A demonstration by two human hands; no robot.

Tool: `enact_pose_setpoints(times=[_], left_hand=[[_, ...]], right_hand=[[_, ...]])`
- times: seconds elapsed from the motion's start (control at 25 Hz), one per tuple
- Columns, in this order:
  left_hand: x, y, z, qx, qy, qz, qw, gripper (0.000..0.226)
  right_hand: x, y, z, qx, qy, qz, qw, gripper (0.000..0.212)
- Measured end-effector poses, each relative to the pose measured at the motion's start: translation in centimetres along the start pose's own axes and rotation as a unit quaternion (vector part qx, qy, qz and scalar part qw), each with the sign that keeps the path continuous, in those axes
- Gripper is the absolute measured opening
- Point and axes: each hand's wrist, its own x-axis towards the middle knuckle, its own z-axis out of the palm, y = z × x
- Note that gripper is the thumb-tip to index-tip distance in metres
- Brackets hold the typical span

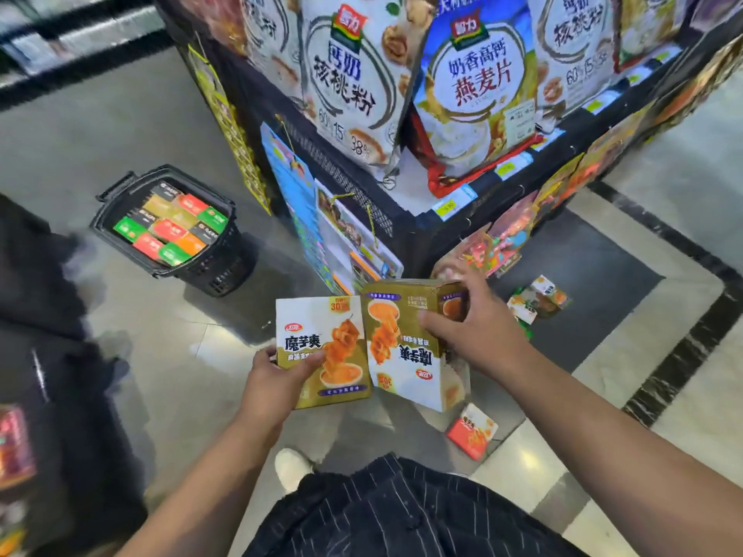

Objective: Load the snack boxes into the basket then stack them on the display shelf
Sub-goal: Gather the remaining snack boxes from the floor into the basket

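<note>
Setting: shop aisle, seen from above, looking down past both forearms.
Left hand [277, 379]: curled round the lower left corner of the left box [333, 355], thumb across its printed face.
Right hand [470, 327]: spread over the right box [398, 339], fingers hooked over its far end, thumb on the front.
Boxes in hand: side by side and touching along one long edge, held above the floor [161, 375], well apart from the basket.
Look of the boxes: flat cartons, half white and half mustard gold, with an orange skewered snack pictured beside bold dark lettering; the right one turned upside down against the left.
Basket [225, 271]: black, openwork sides, standing on the floor to the left, near the corner of the display shelf [354, 182].
Boxes in the basket [169, 225]: packed in rows on edge, tops red, green, orange, gold and black; almost full, judging by the rows.
Still on the floor: a red box [472, 432] near the right forearm, and a small heap of loose boxes [536, 301] further right.
Likely step: carrying the pair over to the basket.
Doing it well: press the pair together as one block, turn it on edge to match the rows, lower it into a free gap, no forcing.
Risk: slipping of the right box, gripped only at one end.
</note>
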Motion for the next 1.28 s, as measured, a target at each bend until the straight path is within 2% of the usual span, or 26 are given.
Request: enact_pose_setpoints(times=[0.08, 0.2, 0.28, 0.4, 0.52, 0.68, 0.8, 0.88, 0.96, 1.08, 1.16, 1.28], left_hand=[[1.8, -0.4, -4.1, -0.040, 0.007, -0.019, 0.999, 0.099], [3.7, 0.2, -10.5, -0.083, 0.039, -0.036, 0.995, 0.064], [5.6, 0.0, -15.1, -0.100, 0.065, -0.036, 0.992, 0.049], [7.3, 1.6, -21.4, -0.105, 0.086, -0.030, 0.990, 0.021], [10.2, 1.6, -27.2, -0.124, 0.104, -0.027, 0.987, 0.011], [13.7, 2.0, -31.0, -0.173, 0.107, -0.045, 0.978, 0.041], [16.4, 3.0, -32.4, -0.216, 0.119, -0.058, 0.967, 0.043], [18.6, 3.9, -33.8, -0.224, 0.134, -0.063, 0.963, 0.047], [20.8, 5.2, -35.3, -0.236, 0.137, -0.058, 0.960, 0.053], [24.0, 7.8, -37.0, -0.254, 0.139, -0.058, 0.956, 0.050], [25.8, 9.4, -37.7, -0.265, 0.140, -0.053, 0.953, 0.043], [28.3, 11.7, -38.7, -0.268, 0.157, -0.043, 0.950, 0.041]], right_hand=[[1.1, -3.4, 3.5, -0.025, 0.006, -0.049, 0.998, 0.055], [2.5, -8.6, 9.6, -0.030, 0.019, -0.080, 0.996, 0.054], [3.5, -12.2, 14.0, -0.018, 0.026, -0.097, 0.995, 0.055], [5.0, -16.6, 19.7, 0.037, 0.033, -0.073, 0.996, 0.050], [6.6, -20.7, 24.3, 0.149, 0.041, -0.024, 0.988, 0.051], [9.0, -24.8, 29.7, 0.265, 0.006, 0.028, 0.964, 0.047], [11.8, -26.8, 32.8, 0.317, -0.034, 0.050, 0.946, 0.056], [14.8, -28.1, 34.0, 0.352, -0.073, 0.066, 0.931, 0.046], [18.1, -29.1, 34.6, 0.330, -0.138, 0.082, 0.930, 0.048], [23.9, -31.6, 35.3, 0.308, -0.239, 0.105, 0.915, 0.069], [27.5, -33.9, 35.4, 0.257, -0.286, 0.095, 0.918, 0.083], [32.4, -37.7, 36.1, 0.177, -0.332, 0.053, 0.925, 0.081]])
